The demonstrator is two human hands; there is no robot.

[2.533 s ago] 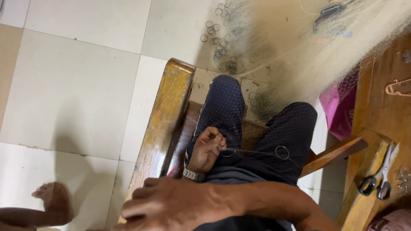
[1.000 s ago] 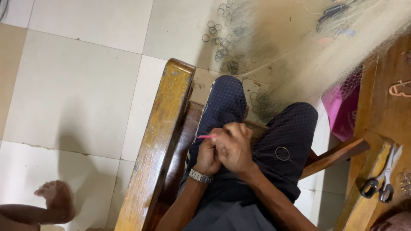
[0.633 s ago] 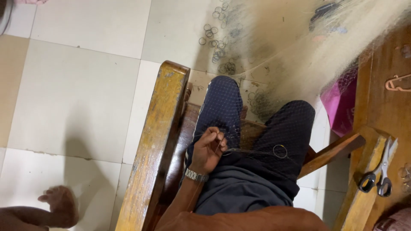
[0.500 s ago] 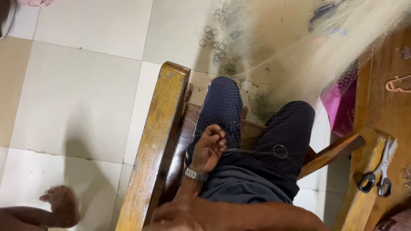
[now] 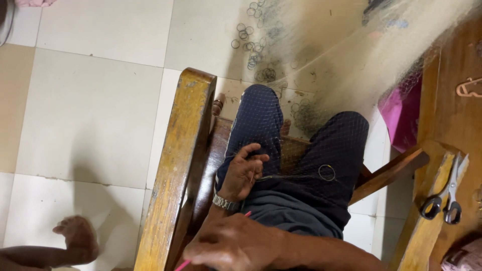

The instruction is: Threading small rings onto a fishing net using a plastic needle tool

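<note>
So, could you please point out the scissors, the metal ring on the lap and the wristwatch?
scissors (image 5: 448,193): head view, at the pivot.
metal ring (image 5: 327,172): head view, on its rim.
wristwatch (image 5: 224,202): head view, on the band.

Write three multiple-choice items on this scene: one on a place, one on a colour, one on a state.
1. Where do the scissors lie?
A. on the wooden armrest at the right
B. on the tiled floor
C. on the person's lap

2. What colour is the thin tool held in the right hand?
A. green
B. pink
C. white

3. What is the left hand doing?
A. lying flat and open on the armrest
B. hanging beside the chair
C. pinching thread or net at the lap, fingers bent

Answers:
1 A, the scissors rest on the wood at the right, handles toward the camera.
2 B, a pink tip shows below the hand and another above it.
3 C, the fingers are curled over the fine net spread over the dark trousers.
</note>
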